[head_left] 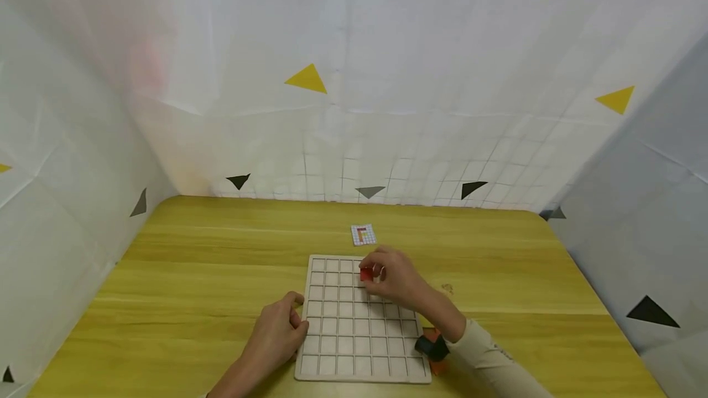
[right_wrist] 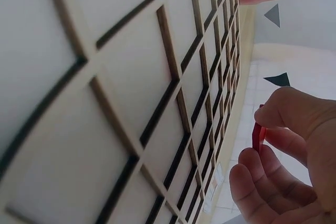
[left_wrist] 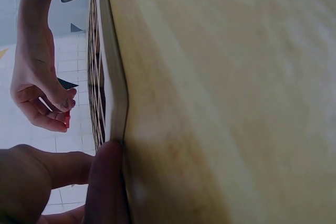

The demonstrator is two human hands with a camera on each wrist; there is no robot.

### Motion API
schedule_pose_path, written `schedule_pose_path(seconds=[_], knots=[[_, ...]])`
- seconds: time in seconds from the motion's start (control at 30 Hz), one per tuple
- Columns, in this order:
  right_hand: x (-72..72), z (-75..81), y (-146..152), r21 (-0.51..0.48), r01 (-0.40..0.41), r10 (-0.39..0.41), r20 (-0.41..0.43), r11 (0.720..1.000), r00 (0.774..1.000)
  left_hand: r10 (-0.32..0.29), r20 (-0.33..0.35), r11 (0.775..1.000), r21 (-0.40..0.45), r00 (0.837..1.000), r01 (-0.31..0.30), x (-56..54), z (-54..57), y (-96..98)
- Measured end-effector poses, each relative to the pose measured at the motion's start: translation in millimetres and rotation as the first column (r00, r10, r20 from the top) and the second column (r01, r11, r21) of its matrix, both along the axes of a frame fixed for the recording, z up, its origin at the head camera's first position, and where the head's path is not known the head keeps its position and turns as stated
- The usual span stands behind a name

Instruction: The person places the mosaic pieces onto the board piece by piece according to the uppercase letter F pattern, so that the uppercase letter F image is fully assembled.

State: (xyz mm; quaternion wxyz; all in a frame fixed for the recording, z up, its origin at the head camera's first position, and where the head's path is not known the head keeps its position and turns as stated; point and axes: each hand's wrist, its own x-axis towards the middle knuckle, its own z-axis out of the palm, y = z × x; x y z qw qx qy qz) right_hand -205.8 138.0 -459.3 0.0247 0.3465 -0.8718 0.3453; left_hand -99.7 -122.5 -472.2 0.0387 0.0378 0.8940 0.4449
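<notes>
A pale wooden grid board [head_left: 337, 346] with square cells lies on the table. My right hand [head_left: 394, 276] pinches a small flat red tile [head_left: 366, 274] above the upper part of the board. In the right wrist view the red tile [right_wrist: 257, 136] stands on edge between thumb and fingers, apart from the grid. My left hand [head_left: 276, 330] rests by the board's left edge, its thumb and fingertips touching the rim. The left wrist view shows those fingers [left_wrist: 105, 182] against the board's side [left_wrist: 116, 93], holding nothing else.
Behind the board lies a small card [head_left: 363, 234] with a printed grid and a red, orange and yellow pattern. Orange-red pieces [head_left: 439, 367] lie at the board's right edge, partly hidden by a black wrist device [head_left: 432, 346]. White sheeting [head_left: 387, 140] with triangles walls the table.
</notes>
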Motion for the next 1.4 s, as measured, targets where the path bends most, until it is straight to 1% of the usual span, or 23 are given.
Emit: schedule_pose_path(seconds=[0.1,0.3,0.53,0.73,1.0,1.23,1.4], knots=[[-0.2,-2.4,-2.4,-0.003,-0.002,0.002,0.018,1.0,1.0,-0.001,-0.002,1.0,-0.009,1.0,0.001,0.3,0.3,0.0],[0.7,-0.8,-7.8,-0.008,-0.008,0.008,0.03,1.0,1.0,0.007,-0.008,1.0,-0.018,1.0,-0.007,0.0,0.7,0.3],[2.0,-4.0,-16.8,-0.016,-0.03,0.031,0.044,0.999,0.999,0.017,0.004,1.0,-0.022,1.0,-0.017,0.4,-1.6,0.0],[0.9,-8.2,-23.0,-0.021,-0.027,0.028,0.029,0.999,0.999,0.023,0.009,1.0,-0.017,1.0,-0.022,-0.4,-2.8,-0.8],[-3.0,-16.7,-29.2,-0.022,-0.011,0.011,0.006,1.0,1.0,0.013,-0.012,1.0,-0.016,1.0,-0.013,-0.5,-2.5,0.0],[-4.3,-18.6,-34.3,-0.004,0.001,-0.001,-0.001,1.0,1.0,0.009,-0.005,1.0,-0.008,1.0,-0.009,0.2,-2.6,0.1],[-7.2,-17.4,-36.7,0.017,-0.007,0.007,-0.004,1.0,1.0,0.01,-0.005,1.0,-0.001,1.0,-0.01,-0.9,-2.3,0.0]])
